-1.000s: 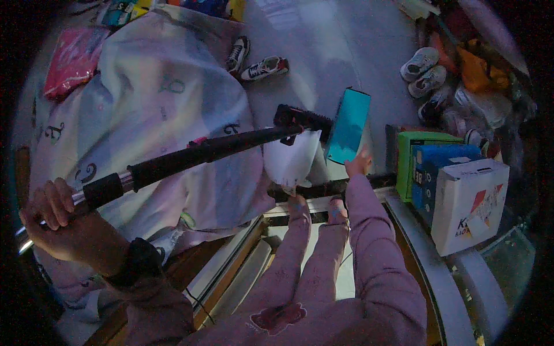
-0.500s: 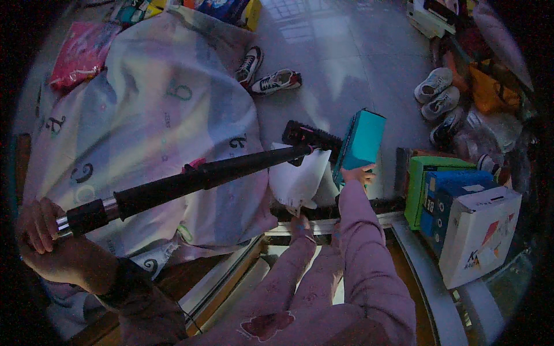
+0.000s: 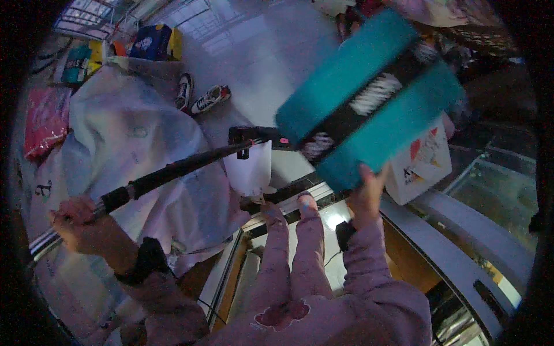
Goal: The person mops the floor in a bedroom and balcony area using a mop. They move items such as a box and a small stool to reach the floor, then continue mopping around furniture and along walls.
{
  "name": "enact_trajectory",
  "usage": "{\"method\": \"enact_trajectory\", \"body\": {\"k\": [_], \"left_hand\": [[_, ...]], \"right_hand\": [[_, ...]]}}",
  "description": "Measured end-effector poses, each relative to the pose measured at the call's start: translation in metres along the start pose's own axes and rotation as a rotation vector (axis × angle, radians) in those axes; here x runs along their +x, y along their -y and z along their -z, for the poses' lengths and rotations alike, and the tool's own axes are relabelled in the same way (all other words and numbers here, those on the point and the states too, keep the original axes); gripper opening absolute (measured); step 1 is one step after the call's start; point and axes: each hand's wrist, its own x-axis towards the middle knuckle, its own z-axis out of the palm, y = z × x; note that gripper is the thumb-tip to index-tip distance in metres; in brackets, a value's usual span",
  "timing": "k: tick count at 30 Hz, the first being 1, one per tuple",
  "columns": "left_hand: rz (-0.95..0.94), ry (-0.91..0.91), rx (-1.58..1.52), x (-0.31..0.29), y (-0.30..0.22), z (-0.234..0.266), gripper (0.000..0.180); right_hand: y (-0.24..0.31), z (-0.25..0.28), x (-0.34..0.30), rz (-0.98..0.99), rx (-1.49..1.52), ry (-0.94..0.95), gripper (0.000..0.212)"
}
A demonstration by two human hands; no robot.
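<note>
My left hand (image 3: pixel 86 228) is closed round the chrome part of a long black-and-chrome pole (image 3: pixel 164 176). The pole slants away to a flat black floor head (image 3: pixel 262 136), like a vacuum wand. My right hand (image 3: pixel 369 193) grips the lower end of a large teal shoebox-like box (image 3: pixel 352 104) with a black band. The box is tilted, lifted toward me and slightly blurred. Beside the floor head stands a white bag-like piece (image 3: pixel 248 170), its kind unclear. The box partly covers a white box (image 3: pixel 421 158) behind it.
A pale letter-print cloth (image 3: pixel 144 115) drapes a bulky heap at left, with a pink packet (image 3: pixel 46 124) beside it. Dark-and-white sneakers (image 3: pixel 209 100) lie on the tiled floor. A door track (image 3: pixel 288 205) crosses near my feet; glass (image 3: pixel 485 184) lies at right.
My right hand has raised the teal box up and rightward, turning its banded face toward me. The pole's head has shifted left in the picture as the whole view swung rightward.
</note>
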Motion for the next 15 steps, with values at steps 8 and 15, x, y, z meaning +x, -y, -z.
{"method": "enact_trajectory", "body": {"k": [8,15], "left_hand": [[0.262,-0.085,-0.239,0.004,-0.002,-0.018,0.035],[0.163,-0.037,-0.179,0.006,0.0,0.002,0.036]], "right_hand": [[0.104,0.101,-0.026,0.042,0.135,-0.445,0.056],[-0.041,0.189,-0.067,0.763,-1.042,-0.399,0.055]]}}
